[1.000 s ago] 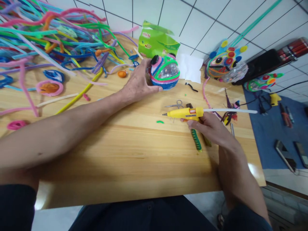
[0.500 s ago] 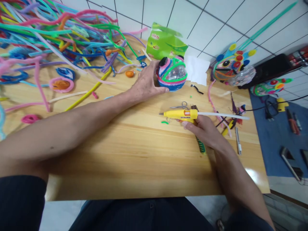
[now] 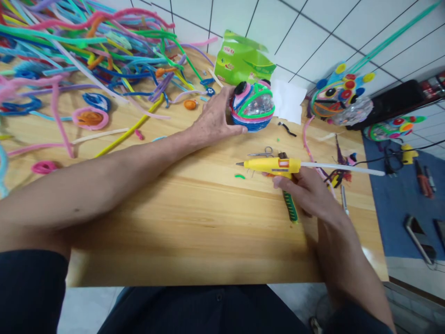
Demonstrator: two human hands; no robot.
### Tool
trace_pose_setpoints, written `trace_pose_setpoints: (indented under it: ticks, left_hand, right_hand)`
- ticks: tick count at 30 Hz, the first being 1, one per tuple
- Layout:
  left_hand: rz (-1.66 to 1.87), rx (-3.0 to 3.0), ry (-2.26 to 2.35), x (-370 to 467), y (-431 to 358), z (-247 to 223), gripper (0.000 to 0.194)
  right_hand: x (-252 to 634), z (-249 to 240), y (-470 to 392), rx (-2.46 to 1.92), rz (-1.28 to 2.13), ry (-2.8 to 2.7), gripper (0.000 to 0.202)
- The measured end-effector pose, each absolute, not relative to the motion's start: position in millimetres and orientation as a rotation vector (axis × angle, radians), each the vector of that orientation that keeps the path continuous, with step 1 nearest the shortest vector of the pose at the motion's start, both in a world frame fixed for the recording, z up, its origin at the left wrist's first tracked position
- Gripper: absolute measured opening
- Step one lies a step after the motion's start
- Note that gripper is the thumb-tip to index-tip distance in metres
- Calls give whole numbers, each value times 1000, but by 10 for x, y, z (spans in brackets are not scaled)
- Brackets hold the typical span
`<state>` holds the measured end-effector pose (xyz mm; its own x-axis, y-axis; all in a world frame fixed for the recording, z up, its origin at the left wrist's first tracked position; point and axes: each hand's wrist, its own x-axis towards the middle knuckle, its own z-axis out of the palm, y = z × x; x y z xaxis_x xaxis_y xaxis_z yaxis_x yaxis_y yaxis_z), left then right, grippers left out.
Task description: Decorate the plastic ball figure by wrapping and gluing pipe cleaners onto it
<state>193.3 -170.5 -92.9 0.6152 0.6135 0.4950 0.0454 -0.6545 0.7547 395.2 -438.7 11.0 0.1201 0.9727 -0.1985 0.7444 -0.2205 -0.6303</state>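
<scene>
Visibly, much of the wooden table [image 3: 181, 241] is covered on its left by a heap of fuzzy sticks [image 3: 104, 46], and some loops are already shaped beside it. Towards the back, in front of a green packet [image 3: 239, 62], the ball [image 3: 257, 107] is grasped at its side by the left hand [image 3: 220, 113]. Its base is wrapped in blue, its clear window is edged in green, and dark eyes are set on top; the body can be judged mostly finished. The window is left uncovered, and no coloured discs are seen like those on the decorated figure [image 3: 333, 99]. A glue gun [image 3: 271, 164] is gripped by the right hand [image 3: 308, 190], its nozzle pointed left, apart from the ball.

The heap is cut off by the picture's edge. The ball's left side is hidden by fingers, a green-handled tool [image 3: 290, 207] is partly covered, and whether the trigger is pressed cannot be told.
</scene>
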Motion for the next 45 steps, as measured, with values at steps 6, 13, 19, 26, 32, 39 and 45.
trace_pose_setpoints:
  ticks: [6, 13, 19, 26, 32, 39, 45]
  left_hand:
    - [970, 2103, 540, 1935, -1733, -903, 100]
    - [885, 2169, 564, 1908, -1774, -811, 99]
    - [934, 2127, 551, 1915, -1752, -851, 98]
    - [845, 2190, 551, 1885, -1779, -814, 99]
    - [862, 2177, 560, 1875, -1809, -767, 99]
    - [902, 2141, 569, 1922, -1777, -825, 99]
    - [985, 2103, 518, 1922, -1701, -967, 96]
  right_hand:
    - [3835, 41, -4370, -2010, 814, -1742, 39]
    - [3772, -66, -4344, -2013, 798, -1808, 37]
    - [3780, -32, -4329, -1968, 861, -1745, 42]
    - [3856, 51, -4342, -1936, 879, -1633, 45]
    - [3754, -39, -4313, -1977, 841, -1785, 37]
    - [3726, -43, -4309, -1972, 833, -1763, 40]
    - [4016, 189, -4383, -2002, 784, -1564, 43]
